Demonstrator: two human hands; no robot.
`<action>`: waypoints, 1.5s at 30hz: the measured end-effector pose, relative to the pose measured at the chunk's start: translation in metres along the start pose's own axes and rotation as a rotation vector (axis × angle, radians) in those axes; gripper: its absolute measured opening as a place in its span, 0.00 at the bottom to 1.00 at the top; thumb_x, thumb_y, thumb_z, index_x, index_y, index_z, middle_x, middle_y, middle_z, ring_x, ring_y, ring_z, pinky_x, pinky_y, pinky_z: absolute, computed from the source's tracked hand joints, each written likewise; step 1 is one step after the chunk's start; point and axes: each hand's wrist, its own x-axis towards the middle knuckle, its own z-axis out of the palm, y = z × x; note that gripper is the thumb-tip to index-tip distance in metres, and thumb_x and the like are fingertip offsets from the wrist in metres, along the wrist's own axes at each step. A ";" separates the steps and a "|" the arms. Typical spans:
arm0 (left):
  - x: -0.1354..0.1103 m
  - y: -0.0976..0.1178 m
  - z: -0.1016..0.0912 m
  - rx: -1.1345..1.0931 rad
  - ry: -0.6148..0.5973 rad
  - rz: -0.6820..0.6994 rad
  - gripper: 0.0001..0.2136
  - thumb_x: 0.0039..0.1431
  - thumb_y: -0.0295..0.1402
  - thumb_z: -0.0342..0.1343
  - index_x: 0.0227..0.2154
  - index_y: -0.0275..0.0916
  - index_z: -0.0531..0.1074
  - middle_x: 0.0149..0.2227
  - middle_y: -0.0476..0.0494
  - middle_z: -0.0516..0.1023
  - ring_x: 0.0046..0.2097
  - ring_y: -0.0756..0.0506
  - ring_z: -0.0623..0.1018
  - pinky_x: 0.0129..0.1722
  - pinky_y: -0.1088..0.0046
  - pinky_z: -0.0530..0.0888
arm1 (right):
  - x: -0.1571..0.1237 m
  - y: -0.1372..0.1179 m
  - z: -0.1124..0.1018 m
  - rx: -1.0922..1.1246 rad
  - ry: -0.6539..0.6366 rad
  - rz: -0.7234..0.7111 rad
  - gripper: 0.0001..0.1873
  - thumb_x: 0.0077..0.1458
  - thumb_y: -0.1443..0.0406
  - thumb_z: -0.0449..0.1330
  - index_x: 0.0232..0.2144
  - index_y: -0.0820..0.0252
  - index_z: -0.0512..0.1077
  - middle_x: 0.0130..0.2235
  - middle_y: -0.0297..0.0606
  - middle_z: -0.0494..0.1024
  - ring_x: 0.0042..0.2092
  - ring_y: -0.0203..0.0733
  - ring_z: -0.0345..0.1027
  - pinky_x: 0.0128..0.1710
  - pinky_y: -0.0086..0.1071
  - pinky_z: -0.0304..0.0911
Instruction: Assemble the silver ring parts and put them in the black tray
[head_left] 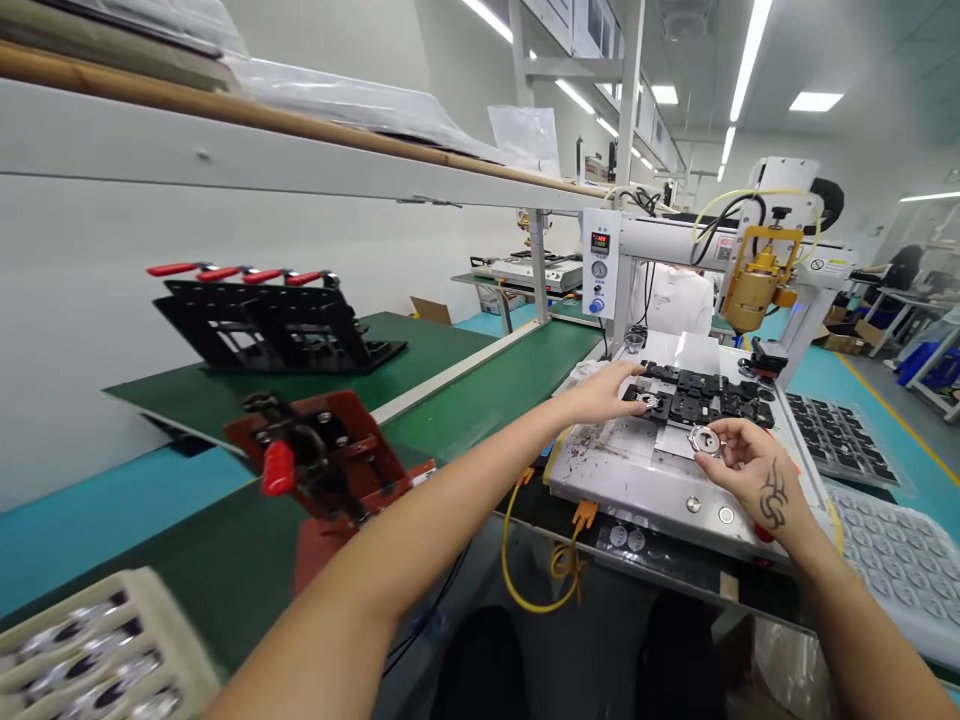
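A round silver watch-case-like part [705,440] is pinched between the thumb and fingers of my right hand [746,462], above the front of the machine's metal bed [622,480]. My left hand [600,393] reaches to the left end of a row of black fixture blocks [697,408]. Its thumb and fingers are apart, beside a block that carries another round silver part [648,401]. Whether the fingertips press on that block I cannot tell. Over the bed's back right hangs a brass-coloured dispensing head [754,285].
Trays of black parts [840,440] and of clear round pieces [900,550] lie at right. A red clamp fixture [322,460] and black clamp fixtures [262,320] stand at left. A cream tray of shiny parts [165,610] sits lower left. A yellow cable [517,590] hangs in front.
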 end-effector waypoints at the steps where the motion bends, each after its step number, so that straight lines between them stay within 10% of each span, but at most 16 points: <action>1: 0.016 -0.007 -0.004 0.001 -0.062 -0.007 0.31 0.59 0.41 0.68 0.64 0.38 0.72 0.69 0.31 0.72 0.70 0.31 0.71 0.69 0.54 0.69 | -0.001 0.000 -0.006 -0.011 0.013 0.001 0.23 0.55 0.52 0.74 0.46 0.58 0.78 0.29 0.30 0.71 0.31 0.41 0.64 0.32 0.35 0.63; 9: 0.059 -0.026 -0.009 -0.052 -0.284 -0.008 0.22 0.46 0.44 0.74 0.43 0.40 0.85 0.55 0.39 0.85 0.58 0.32 0.81 0.57 0.62 0.73 | -0.003 0.005 -0.044 -0.119 0.027 0.003 0.23 0.56 0.50 0.73 0.47 0.57 0.78 0.29 0.31 0.72 0.30 0.41 0.66 0.31 0.35 0.66; 15: 0.056 -0.018 -0.021 -0.191 -0.117 0.014 0.23 0.51 0.45 0.71 0.47 0.37 0.82 0.55 0.35 0.84 0.57 0.35 0.81 0.59 0.59 0.74 | 0.061 0.011 -0.004 -0.282 -0.113 -0.080 0.22 0.58 0.49 0.68 0.44 0.60 0.76 0.32 0.33 0.73 0.32 0.42 0.66 0.34 0.35 0.64; 22: 0.011 -0.001 -0.042 -0.351 0.124 0.038 0.26 0.57 0.46 0.68 0.54 0.36 0.76 0.58 0.30 0.80 0.54 0.38 0.81 0.57 0.57 0.78 | 0.134 0.018 0.050 -0.401 -0.398 -0.113 0.15 0.51 0.56 0.73 0.35 0.59 0.79 0.35 0.36 0.79 0.36 0.44 0.70 0.38 0.35 0.64; 30: -0.047 0.001 -0.043 -0.421 0.180 0.071 0.20 0.56 0.41 0.70 0.49 0.41 0.77 0.55 0.36 0.82 0.53 0.39 0.81 0.60 0.53 0.78 | 0.153 0.027 0.060 -0.492 -0.557 -0.117 0.13 0.57 0.56 0.73 0.38 0.59 0.85 0.38 0.41 0.85 0.40 0.49 0.77 0.41 0.37 0.68; 41: -0.092 0.010 -0.037 -0.412 0.245 0.060 0.19 0.58 0.40 0.68 0.51 0.41 0.77 0.54 0.36 0.82 0.54 0.40 0.81 0.59 0.55 0.80 | 0.145 0.020 0.066 -0.640 -0.419 -0.214 0.09 0.63 0.57 0.71 0.40 0.54 0.87 0.39 0.46 0.81 0.45 0.55 0.74 0.49 0.45 0.68; 45: -0.110 0.024 -0.024 -0.523 0.271 0.046 0.21 0.57 0.38 0.70 0.51 0.39 0.75 0.53 0.35 0.83 0.54 0.40 0.83 0.61 0.55 0.80 | 0.110 0.008 0.037 -0.628 -0.239 -0.236 0.15 0.71 0.57 0.62 0.50 0.56 0.85 0.48 0.51 0.80 0.53 0.59 0.72 0.57 0.50 0.64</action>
